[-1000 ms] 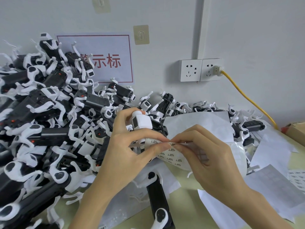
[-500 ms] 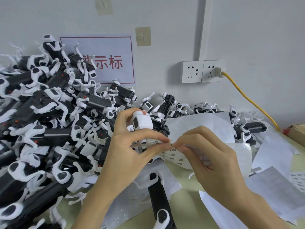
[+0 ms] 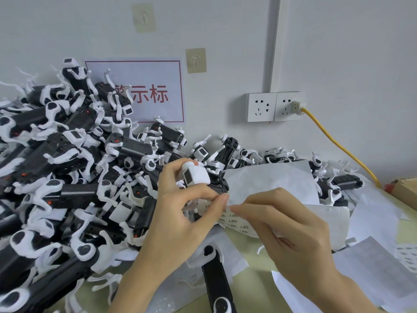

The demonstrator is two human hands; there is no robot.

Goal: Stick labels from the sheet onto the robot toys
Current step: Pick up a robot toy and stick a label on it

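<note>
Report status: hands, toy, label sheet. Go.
Left hand grips robot toy. Right hand pinches a label at the label sheet edge. Toy pile crowds left; nothing blocking.

Black-and-white robot toy (image 3: 204, 179) held above curled label sheet (image 3: 239, 220).

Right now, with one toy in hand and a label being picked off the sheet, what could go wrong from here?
1. The left hand holds both the robot toy and the label sheet, so a firm tug by the right hand might loosen the toy.
2. The labels are small; the one pinched could curl or cling to the fingers.
3. The toy pile slopes steeply beside the left hand; a bump might start a slide.
</note>
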